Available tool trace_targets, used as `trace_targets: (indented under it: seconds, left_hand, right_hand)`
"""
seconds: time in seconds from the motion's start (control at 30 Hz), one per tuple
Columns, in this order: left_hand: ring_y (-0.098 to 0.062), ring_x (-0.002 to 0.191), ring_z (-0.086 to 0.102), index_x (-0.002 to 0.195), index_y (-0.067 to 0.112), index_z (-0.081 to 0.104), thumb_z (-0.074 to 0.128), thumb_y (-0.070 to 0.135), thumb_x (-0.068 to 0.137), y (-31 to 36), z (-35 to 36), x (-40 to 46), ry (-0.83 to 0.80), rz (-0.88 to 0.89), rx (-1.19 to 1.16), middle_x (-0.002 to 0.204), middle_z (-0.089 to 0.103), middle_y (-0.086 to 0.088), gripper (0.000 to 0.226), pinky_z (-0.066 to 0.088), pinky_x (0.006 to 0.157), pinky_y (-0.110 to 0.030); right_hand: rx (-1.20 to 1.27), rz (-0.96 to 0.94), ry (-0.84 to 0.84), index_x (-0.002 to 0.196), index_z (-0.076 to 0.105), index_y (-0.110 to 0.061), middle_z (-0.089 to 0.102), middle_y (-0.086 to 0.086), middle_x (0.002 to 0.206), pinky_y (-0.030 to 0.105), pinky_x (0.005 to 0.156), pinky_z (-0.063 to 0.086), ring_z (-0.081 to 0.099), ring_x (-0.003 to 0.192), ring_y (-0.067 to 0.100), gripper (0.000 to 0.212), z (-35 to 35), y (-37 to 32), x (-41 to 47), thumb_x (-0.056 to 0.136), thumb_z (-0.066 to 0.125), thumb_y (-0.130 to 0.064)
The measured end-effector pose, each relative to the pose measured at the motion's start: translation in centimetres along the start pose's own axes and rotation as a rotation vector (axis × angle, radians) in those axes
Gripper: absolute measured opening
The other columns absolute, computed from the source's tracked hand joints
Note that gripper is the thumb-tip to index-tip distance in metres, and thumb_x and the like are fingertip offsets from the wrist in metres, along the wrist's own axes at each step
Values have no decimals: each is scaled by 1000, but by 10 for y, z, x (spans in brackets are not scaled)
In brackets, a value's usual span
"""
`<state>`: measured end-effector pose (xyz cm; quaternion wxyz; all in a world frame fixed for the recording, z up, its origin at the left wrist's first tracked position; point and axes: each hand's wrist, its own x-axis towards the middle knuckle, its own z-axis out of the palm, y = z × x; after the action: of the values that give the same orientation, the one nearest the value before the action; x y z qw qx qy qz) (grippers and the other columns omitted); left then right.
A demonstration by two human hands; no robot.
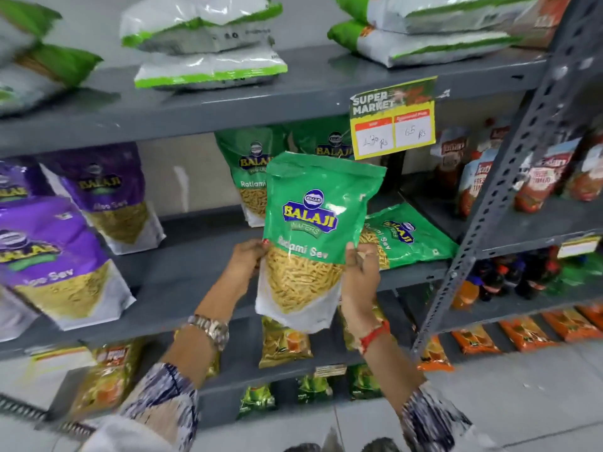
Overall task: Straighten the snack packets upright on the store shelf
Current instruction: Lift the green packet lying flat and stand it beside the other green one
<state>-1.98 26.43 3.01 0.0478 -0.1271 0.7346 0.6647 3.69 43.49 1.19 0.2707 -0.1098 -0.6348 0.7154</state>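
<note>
With both the left hand [249,256] and right hand [359,275] grasping the green packet [313,230] by its sides, set its base flat on the shelf [182,278], left of the fallen packet [408,239], leaning it back against the standing packet [248,171].

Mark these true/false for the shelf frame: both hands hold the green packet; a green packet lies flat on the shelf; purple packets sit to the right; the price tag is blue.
1. Both the left hand and right hand grip the held green packet. True.
2. Another green packet lies flat on the shelf. True.
3. The purple packets sit to the right. False: they are on the left.
4. The price tag is blue. False: yellow and green.
</note>
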Motion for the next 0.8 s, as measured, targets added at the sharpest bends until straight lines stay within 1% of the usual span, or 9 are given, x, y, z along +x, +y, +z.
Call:
trace_targets:
  seconds: [0.07, 0.23, 0.3, 0.37, 0.43, 0.53, 0.6, 0.73, 0.8]
  left_hand:
    - [-14, 57, 50, 69, 18, 60, 45, 9, 92, -8, -3, -26, 84, 34, -47, 62, 60, -4, 28, 39, 59, -26]
    - [-4, 55, 62, 69, 14, 63, 49, 6, 89, -5, -29, -98, 148, 206, -179, 59, 68, 6, 26, 48, 50, -14]
    - [0, 51, 61, 68, 14, 63, 50, 7, 89, 5, -42, -121, 158, 271, -230, 55, 68, 10, 25, 47, 48, -11]
    - [1, 50, 60, 69, 14, 63, 50, 7, 89, 11, -54, -142, 159, 323, -262, 53, 68, 12, 25, 47, 48, -10]
    - [2, 53, 62, 71, 14, 65, 50, 7, 89, 15, -64, -158, 159, 367, -285, 55, 69, 14, 24, 47, 49, -10]
    - [-1, 56, 63, 73, 12, 66, 50, 7, 89, 14, -76, -177, 158, 393, -319, 57, 70, 13, 22, 49, 52, -12]
    - [1, 54, 62, 71, 12, 65, 49, 5, 89, 10, -81, -187, 164, 390, -331, 55, 69, 13, 25, 48, 50, -11]
    - [1, 54, 62, 75, 12, 65, 50, 6, 89, -1, -86, -198, 173, 354, -323, 55, 69, 14, 22, 48, 51, -11]
    - [2, 55, 63, 82, 8, 67, 50, 6, 89, -9, -87, -198, 179, 309, -335, 57, 70, 14, 18, 49, 51, -11]
  right_hand:
    - [24, -7, -9, 78, 46, -25, 45, -7, 66, 9, 46, 32, 41, 48, -4, 20, -8, -10, -4, 95, 50, -15]
    - [75, -99, -26, 84, 48, -13, 46, -6, 65, 8, 46, 32, 45, 47, -7, 11, -16, -40, -37, 94, 51, -14]
    - [124, -110, -55, 78, 48, -18, 52, -4, 68, 12, 53, 38, 49, 55, -5, 17, -17, -58, -54, 94, 52, -14]
    - [160, -101, -78, 76, 48, -22, 54, -1, 68, 20, 56, 39, 49, 59, 5, 20, -17, -75, -70, 94, 52, -15]
    - [217, -106, -115, 77, 49, -21, 58, -4, 71, 19, 61, 44, 55, 62, 4, 19, -17, -87, -82, 94, 52, -15]
    - [241, -130, -153, 78, 49, -19, 64, -17, 66, 10, 64, 45, 58, 64, -8, 18, -17, -102, -100, 94, 51, -13]
    - [245, -122, -170, 78, 49, -19, 63, -16, 70, 7, 63, 45, 59, 64, -11, 18, -18, -106, -111, 94, 50, -13]
    - [238, -74, -172, 77, 49, -21, 63, -6, 79, 21, 72, 48, 60, 71, -1, 20, -18, -100, -121, 95, 50, -14]
    - [228, -48, -178, 78, 49, -21, 68, -11, 74, 23, 72, 49, 62, 71, 1, 19, -16, -91, -123, 95, 49, -13]
